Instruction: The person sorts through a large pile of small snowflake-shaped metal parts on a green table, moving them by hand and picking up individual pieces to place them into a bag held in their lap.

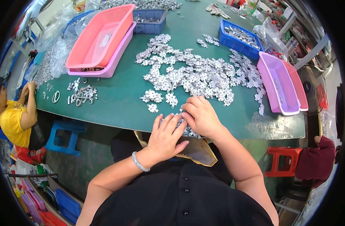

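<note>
My left hand [163,140], with a pale bangle [139,162] on its wrist, lies over small silver metal pieces [189,132] at the table's near edge. Its fingers are stretched out and slightly apart. Beside it, my right hand [202,117] has thumb and fingers pinched together at the same pieces. What sits between those fingertips is hidden. Just beyond my hands, a few small clusters [152,96] of flat, cross-shaped metal pieces lie on the green table [116,101]. A large loose pile [202,75] of the same pieces spreads farther back.
Stacked pink baskets [76,62] stand at the left, with metal rings [84,95] nearby. Blue bins [238,47] and a purple basket [279,84] line the right. A yellow-edged cloth [198,151] hangs below the table edge. Another person in yellow [18,122] works at the left.
</note>
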Tool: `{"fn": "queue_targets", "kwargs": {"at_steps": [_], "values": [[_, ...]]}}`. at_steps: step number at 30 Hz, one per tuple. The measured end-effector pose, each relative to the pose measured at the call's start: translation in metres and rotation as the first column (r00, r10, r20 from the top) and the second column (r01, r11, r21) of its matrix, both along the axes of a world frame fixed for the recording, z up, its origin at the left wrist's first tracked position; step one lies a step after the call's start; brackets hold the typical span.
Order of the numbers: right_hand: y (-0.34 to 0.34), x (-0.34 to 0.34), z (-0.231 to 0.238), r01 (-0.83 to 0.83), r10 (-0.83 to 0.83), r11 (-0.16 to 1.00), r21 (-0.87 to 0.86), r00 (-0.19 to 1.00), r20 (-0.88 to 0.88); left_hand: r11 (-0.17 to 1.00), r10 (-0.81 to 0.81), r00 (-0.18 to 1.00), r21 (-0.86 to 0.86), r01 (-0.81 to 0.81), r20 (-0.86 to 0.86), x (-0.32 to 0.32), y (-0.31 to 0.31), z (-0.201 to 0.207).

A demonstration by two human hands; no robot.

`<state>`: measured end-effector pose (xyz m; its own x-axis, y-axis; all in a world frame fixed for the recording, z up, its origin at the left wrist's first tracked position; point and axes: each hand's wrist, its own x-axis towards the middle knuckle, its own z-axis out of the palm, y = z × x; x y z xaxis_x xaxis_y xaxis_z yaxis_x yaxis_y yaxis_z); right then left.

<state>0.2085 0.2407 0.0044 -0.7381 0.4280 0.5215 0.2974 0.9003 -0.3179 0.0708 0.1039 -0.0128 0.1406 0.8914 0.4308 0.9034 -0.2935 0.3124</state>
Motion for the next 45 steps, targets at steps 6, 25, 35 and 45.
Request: {"fn": "queue_targets", "kwargs": {"at_steps": [6,25,35,45], "values": [[-0.001,-0.010,0.000,-0.093,0.093,0.995,0.041,0.996,0.004,0.994,0.000,0.999,0.108,-0.005,0.046,-0.002,-0.001,-0.007],[0.000,-0.019,0.003,-0.145,0.147,0.989,-0.038,0.987,0.060,0.973,-0.009,0.990,0.231,-0.025,0.143,-0.017,-0.004,-0.004],[0.010,-0.088,0.006,-0.129,0.127,0.991,0.018,0.988,0.085,0.943,0.211,0.971,0.237,-0.232,0.109,-0.054,0.004,0.007],[0.017,-0.059,0.005,-0.114,0.136,0.959,-0.259,0.989,0.066,0.955,0.180,0.972,0.208,-0.210,0.154,-0.058,-0.003,-0.001]]}}
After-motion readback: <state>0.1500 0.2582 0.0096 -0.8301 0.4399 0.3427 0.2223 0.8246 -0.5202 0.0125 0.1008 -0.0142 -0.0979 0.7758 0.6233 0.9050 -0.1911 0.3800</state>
